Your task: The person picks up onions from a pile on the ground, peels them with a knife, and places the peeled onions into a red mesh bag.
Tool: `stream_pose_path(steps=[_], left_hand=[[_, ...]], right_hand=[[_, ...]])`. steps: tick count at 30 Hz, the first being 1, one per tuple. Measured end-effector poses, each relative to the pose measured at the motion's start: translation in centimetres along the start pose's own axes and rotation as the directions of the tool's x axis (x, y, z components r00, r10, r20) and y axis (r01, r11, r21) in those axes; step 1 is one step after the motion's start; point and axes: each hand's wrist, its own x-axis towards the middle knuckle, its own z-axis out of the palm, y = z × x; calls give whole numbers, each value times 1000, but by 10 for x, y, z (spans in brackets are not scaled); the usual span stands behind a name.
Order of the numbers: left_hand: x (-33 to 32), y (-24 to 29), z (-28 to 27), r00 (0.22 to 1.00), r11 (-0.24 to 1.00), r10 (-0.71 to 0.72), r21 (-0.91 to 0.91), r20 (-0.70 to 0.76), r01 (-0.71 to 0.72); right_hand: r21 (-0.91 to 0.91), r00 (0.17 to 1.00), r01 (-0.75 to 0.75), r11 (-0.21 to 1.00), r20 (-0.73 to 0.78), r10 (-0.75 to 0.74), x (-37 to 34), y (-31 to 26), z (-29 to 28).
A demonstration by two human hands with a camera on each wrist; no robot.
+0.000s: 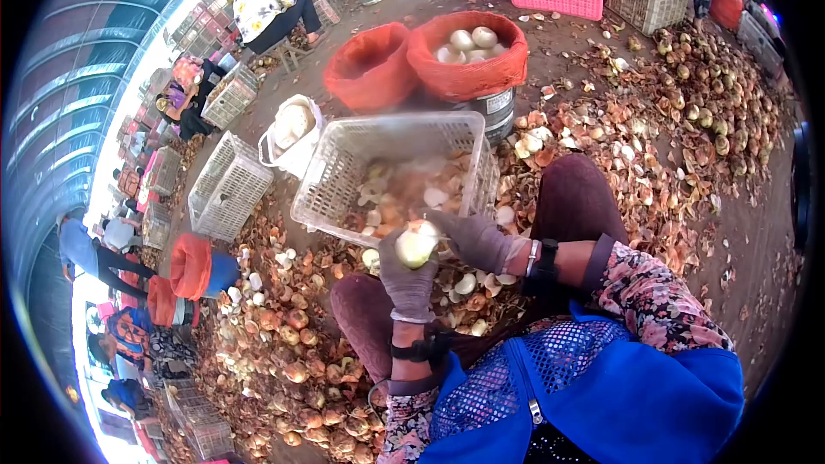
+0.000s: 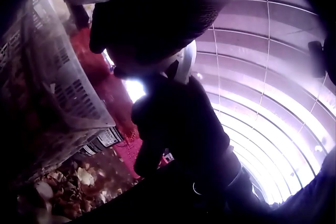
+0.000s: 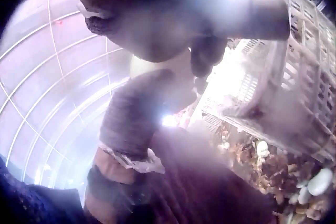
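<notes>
A pale, partly peeled onion (image 1: 416,245) is in my gloved left hand (image 1: 407,281), whose fingers curl round it, just over the near rim of a white plastic crate (image 1: 387,127). My gloved right hand (image 1: 475,242) is at the onion's upper right side, fingertips right at its top. In the right wrist view the onion (image 3: 181,79) is between both hands, and a short dark cylindrical shape sticks out beside the right hand; I cannot tell whether that hand grips something. Dark gloves hide most of the onion (image 2: 186,64) in the left wrist view. Peeled onions and skins lie inside the crate.
Beyond the crate stand two red-lined buckets, one holding peeled onions (image 1: 484,37). A white pail (image 1: 294,133) and another crate (image 1: 230,187) are to the left. Unpeeled onions (image 1: 292,369) and loose skins cover the ground at both sides. Several people sit farther off.
</notes>
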Motion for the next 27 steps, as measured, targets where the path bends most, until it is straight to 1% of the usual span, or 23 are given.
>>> stream_pose_path(steps=[2, 3, 6, 9, 11, 12, 14, 15, 16, 17, 18, 19, 20, 21, 23, 24, 25, 26, 27], left_hand=[[-1, 2, 4, 987, 974, 160, 163, -11, -156], [0, 3, 5, 970, 942, 242, 243, -5, -233], [0, 5, 5, 949, 899, 316, 314, 21, -306], [-1, 8, 6, 945, 918, 327, 236, 1, -318], [-2, 13, 4, 945, 928, 326, 182, 25, -324], [-1, 14, 2, 944, 932, 327, 155, 39, -329], [-1, 0, 2, 964, 964, 266, 0, -12, -266], [0, -5, 3, 972, 968, 233, -85, -36, -235], [-1, -6, 3, 981, 968, 192, -161, -33, -195], [-1, -6, 2, 988, 960, 151, -235, -25, -152], [-1, -5, 3, 994, 946, 110, -306, -11, -109], [-1, -3, 5, 990, 958, 137, -253, -18, -137], [0, -2, 5, 989, 953, 149, -266, -16, -148], [1, -3, 4, 987, 947, 162, -279, -14, -160], [1, -9, 2, 987, 945, 163, -287, -9, -159], [0, -6, 2, 990, 932, 141, -336, -6, -135], [-1, 1, 2, 993, 917, 118, -383, -1, -110], [-2, 4, 2, 995, 900, 95, -428, 6, -83], [-1, 4, 2, 993, 879, 121, -464, 1, -107]], right_hand=[[107, 994, 84, 991, -76, -76, 5, 13, 13], [158, 987, 129, 979, -120, -110, 9, 18, 17], [236, 1000, 30, 971, -14, -28, 15, 31, 24], [351, 996, 91, 932, -34, -84, 20, 36, 28], [283, 962, 272, 920, -77, -260, 37, 50, 28], [247, 933, 359, 900, -97, -345, 42, 49, 22], [403, 962, 273, 874, -114, -249, 39, 41, 15], [477, 981, 195, 857, -94, -171, 40, 44, 21], [577, 996, 46, 815, 32, -79, 30, 26, -5], [645, 987, -114, 755, 157, 15, 21, 7, -31], [703, 974, -175, 689, 228, 14, 15, 3, -42], [753, 956, -236, 614, 295, 6, 11, 0, -50], [792, 934, -297, 533, 358, -12, 9, 0, -53], [851, 942, -267, 453, 329, -64, 9, 6, -50], [830, 950, -268, 490, 312, -9, 11, 14, -37], [817, 953, -269, 509, 303, 18, 12, 15, -36], [807, 942, -308, 504, 332, 45, 11, 15, -39], [821, 950, -302, 484, 303, 77, 8, 9, -46], [836, 955, -294, 464, 275, 110, 5, 0, -53]])
